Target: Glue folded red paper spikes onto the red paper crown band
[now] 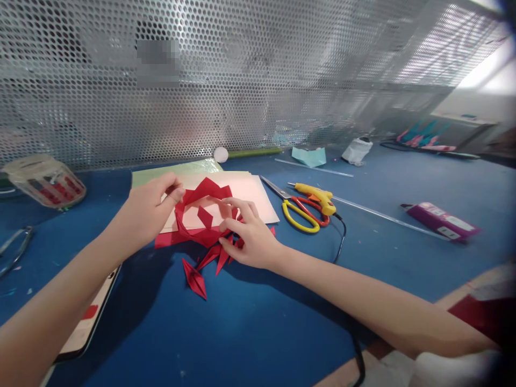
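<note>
A ring of folded red paper (207, 186) stands over pale pink sheets (262, 199), with a small red diamond piece (205, 216) inside it. At the ring's left side, my left hand (151, 207) has thumb and fingertips pinched together on its edge. My right hand (252, 236) is at the right side, fingers curved round the ring's edge. Below the ring several folded red pieces (220, 257) lie partly hidden by my right hand. Another pointed red piece (194, 278) rests nearer on the blue table (242, 333).
Scissors (300, 215) and a yellow glue gun (314, 194) with a black cord lie right of the sheets. Farther right is a purple box (443, 220). A phone (91, 317) lies under my left forearm. A plastic jar (48, 180) stands at left, before a perforated metal panel (242, 70).
</note>
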A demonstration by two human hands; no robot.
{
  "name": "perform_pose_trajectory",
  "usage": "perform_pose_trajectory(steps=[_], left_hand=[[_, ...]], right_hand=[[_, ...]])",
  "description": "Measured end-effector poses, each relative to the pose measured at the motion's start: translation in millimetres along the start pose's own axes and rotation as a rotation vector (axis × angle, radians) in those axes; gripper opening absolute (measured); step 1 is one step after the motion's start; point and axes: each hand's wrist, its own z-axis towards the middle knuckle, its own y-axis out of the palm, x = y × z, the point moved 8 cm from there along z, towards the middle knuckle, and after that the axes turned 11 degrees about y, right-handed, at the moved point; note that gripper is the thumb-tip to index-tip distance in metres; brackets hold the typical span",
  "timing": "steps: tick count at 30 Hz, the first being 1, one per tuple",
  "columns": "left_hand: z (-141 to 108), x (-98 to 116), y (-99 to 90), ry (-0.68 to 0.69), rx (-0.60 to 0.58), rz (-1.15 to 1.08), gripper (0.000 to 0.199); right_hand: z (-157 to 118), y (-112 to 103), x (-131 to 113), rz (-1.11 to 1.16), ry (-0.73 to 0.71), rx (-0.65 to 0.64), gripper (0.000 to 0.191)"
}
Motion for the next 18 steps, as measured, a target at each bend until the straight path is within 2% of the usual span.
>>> perform_pose_trajectory(steps=[7,12,15,18], left_hand=[[0,-2,0.4,-0.022,0.029,-0.158,0.032],[0,-10,15.2,-0.1,-0.001,-0.545,0.042],[1,-5,22.8,-0.104,-0.037,-0.712,0.043],[2,5,25.3,-0.045,-0.056,-0.735,0.036]], right_hand=[[-1,1,0,0.003,0.003,-0.015,0.007],[-1,1,0,-0.009,0.001,-0.013,0.008],[-1,2,0,-0.003,-0.003,-0.013,0.008],[0,2,0,0.0,-0.001,-0.015,0.007]])
